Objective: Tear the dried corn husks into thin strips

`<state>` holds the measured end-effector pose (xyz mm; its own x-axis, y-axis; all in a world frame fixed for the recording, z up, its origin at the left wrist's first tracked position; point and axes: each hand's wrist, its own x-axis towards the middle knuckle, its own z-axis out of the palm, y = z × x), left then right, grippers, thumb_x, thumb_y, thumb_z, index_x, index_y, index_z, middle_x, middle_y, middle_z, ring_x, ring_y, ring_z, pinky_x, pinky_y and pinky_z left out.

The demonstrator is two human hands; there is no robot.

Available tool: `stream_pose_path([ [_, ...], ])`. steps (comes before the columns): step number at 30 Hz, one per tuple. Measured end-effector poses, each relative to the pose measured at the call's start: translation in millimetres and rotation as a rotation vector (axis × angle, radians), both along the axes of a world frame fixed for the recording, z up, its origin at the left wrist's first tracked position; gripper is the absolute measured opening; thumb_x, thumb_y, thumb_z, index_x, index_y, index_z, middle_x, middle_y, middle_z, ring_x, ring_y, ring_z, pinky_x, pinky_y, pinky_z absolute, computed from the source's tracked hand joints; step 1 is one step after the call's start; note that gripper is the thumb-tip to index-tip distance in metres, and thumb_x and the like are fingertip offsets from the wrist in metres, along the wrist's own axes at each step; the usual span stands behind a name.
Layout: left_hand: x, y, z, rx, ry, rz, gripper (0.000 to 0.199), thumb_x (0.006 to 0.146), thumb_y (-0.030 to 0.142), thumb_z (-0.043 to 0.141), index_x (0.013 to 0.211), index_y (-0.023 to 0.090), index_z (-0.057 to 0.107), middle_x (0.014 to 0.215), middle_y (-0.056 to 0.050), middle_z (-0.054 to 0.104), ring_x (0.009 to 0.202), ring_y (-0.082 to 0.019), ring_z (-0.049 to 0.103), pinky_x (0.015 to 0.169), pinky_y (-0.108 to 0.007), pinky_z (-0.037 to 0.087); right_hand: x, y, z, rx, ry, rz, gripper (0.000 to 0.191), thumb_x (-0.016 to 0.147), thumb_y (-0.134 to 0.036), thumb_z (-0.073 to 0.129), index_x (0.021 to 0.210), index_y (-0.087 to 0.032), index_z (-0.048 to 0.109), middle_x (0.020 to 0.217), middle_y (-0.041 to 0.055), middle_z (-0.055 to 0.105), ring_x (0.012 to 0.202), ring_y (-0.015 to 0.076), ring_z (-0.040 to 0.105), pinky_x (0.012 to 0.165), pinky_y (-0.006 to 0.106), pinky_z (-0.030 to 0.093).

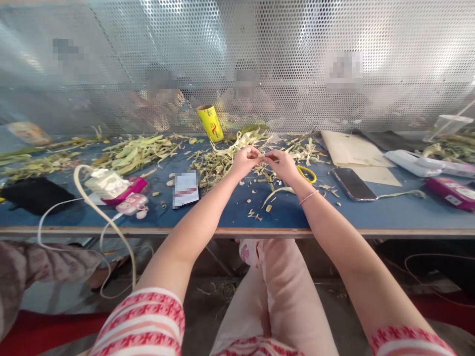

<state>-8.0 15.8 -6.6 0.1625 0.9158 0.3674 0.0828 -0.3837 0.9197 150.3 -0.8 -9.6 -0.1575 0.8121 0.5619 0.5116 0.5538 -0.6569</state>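
Over the blue table, my left hand and my right hand meet fingertip to fingertip. Both are closed in a pinch on one small pale piece of plant, mostly covered by the fingers; its exact kind is too small to make out. Beneath and behind them spreads a heap of dried, yellow-green plant strips. Loose scraps and a long pale strip lie nearer to me. Close to my right wrist rests a yellow ring.
A yellow cardboard tube stands tilted behind the heap. To the left are a phone-like device, a magenta-and-white device with cables and a black pouch. A phone and brown paper lie right. A perforated metal panel closes the back.
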Motion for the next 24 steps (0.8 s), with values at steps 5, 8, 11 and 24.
stream_pose_path([
  [5, -0.1, -2.7, 3.7, -0.04, 0.0, 0.002, 0.041, 0.055, 0.037, 0.085, 0.07, 0.016, 0.054, 0.059, 0.002, 0.06, 0.057, -0.009, 0.056, 0.057, -0.023, 0.046, 2.3, -2.9, 4.5, -0.013, -0.053, -0.037, 0.016, 0.081, -0.025, 0.057, 0.084, -0.018, 0.071, 0.083, 0.005, 0.072, 0.076, 0.0168, 0.061, 0.076, 0.03, 0.046],
  [8, 1.0, -5.2, 4.7, -0.069, -0.01, -0.009, 0.043, 0.052, 0.038, 0.086, 0.07, 0.015, 0.055, 0.06, 0.002, 0.062, 0.06, -0.01, 0.059, 0.061, -0.025, 0.048, 1.3, -2.9, 3.1, -0.013, -0.057, -0.051, 0.015, 0.081, -0.026, 0.059, 0.084, -0.017, 0.071, 0.084, 0.0052, 0.072, 0.076, 0.0167, 0.062, 0.075, 0.029, 0.046],
  [11, 2.1, -6.9, 4.7, -0.088, -0.032, -0.016, 0.043, 0.051, 0.038, 0.087, 0.07, 0.015, 0.056, 0.061, 0.002, 0.062, 0.061, -0.011, 0.059, 0.063, -0.026, 0.05, 0.6, -1.3, 0.7, -0.02, -0.057, -0.054, 0.016, 0.08, -0.031, 0.062, 0.082, -0.017, 0.07, 0.082, 0.0049, 0.071, 0.076, 0.0168, 0.061, 0.074, 0.029, 0.045],
  [24, 2.0, -7.8, 5.6, -0.178, -0.134, -0.006, 0.022, 0.064, 0.017, 0.077, 0.073, 0.014, 0.058, 0.063, 0.003, 0.062, 0.059, -0.009, 0.061, 0.067, -0.027, 0.054, 6.1, 6.7, 2.2, -0.171, 0.113, -0.002, 0.017, 0.078, -0.029, 0.058, 0.077, -0.016, 0.069, 0.066, 0.0019, 0.065, 0.066, 0.0151, 0.059, 0.064, 0.027, 0.044],
])
